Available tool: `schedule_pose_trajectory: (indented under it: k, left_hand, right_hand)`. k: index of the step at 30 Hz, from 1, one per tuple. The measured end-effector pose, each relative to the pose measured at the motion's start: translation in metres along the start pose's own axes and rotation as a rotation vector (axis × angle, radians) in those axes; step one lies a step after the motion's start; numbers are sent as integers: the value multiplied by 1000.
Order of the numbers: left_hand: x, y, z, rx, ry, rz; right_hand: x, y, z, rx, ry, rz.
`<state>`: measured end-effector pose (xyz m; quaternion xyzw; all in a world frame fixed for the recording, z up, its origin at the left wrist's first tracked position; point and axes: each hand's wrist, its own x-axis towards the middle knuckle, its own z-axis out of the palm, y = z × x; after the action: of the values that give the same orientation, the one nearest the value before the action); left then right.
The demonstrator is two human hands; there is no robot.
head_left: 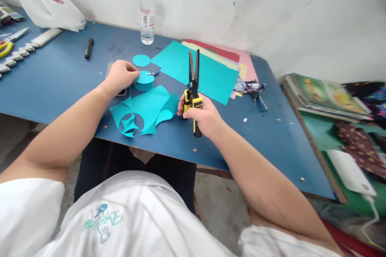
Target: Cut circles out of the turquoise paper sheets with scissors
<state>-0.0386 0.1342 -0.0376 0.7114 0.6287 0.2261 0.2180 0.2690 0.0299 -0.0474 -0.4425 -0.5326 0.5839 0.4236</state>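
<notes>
Right hand: you are gripping the yellow-and-black snips, fingers curled round the handles, blades parted.
Left hand: you are pinching, apparently on the edge of the upper turquoise disc; contact is partly hidden.
Cut sheet: it is lying on the blue table, between your hands.

Clear bottle, white plastic bag

Left hand in apparent pinch
</notes>
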Motion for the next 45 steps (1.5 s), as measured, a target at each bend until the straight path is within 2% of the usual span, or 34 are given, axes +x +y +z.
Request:
schedule_pose_trajectory:
  k: [7, 11, 20, 27, 31, 45]
  left_hand:
    - [5, 5, -2, 187, -138, 95]
    - [9, 2, -2, 260, -158, 127]
    - [-1, 5, -5, 352, -64, 212]
    - [0, 5, -11, 401, -57, 193]
    - [3, 2, -9, 383, -11, 152]
    - [13, 1, 5, 315, 9, 157]
  right_hand:
    - [2, 4, -1, -25, 3, -17]
    - [1, 4, -3, -30, -1, -16]
    - [-1, 3, -1, -37, -5, -19]
    - [-1, 5, -2, -47, 2, -21]
    - [-1, 5, -2, -54, 2, -21]
    - [-2, 6, -1, -80, 33, -33]
